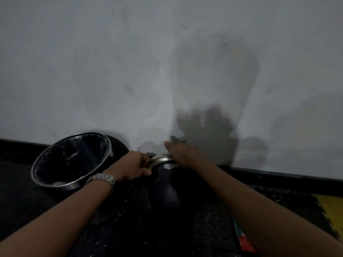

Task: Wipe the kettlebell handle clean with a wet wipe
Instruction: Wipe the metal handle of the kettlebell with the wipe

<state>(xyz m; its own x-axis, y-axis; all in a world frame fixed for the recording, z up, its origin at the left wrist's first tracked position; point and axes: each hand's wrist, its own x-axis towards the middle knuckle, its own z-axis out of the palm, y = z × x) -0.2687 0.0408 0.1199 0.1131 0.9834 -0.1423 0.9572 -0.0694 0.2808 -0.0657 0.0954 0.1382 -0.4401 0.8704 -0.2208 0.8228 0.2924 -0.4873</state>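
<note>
Clearly, the kettlebell (165, 191) stood on the dark rubber floor mat (213, 229) close to the wall (167, 62), its silvery handle (160, 160) arching between the two hands. The left hand (134, 166) had its grip closed round the near-left end of that handle, steadying it. The right hand (181, 152) lay over the far-right part with fingers stretched forward; a pale scrap just under it, probably the wet wipe (170, 166), seemed pressed against the metal, though whether the fingers curled round it could not be told.

To wipe well, I judged the left hand should keep the bell from rocking while the right wrapped the wipe fully round the bar and drew it along the arch, turning to reach the underside. The lined bin (72, 160) beside the left wrist stood ready for the used wipe.
</note>
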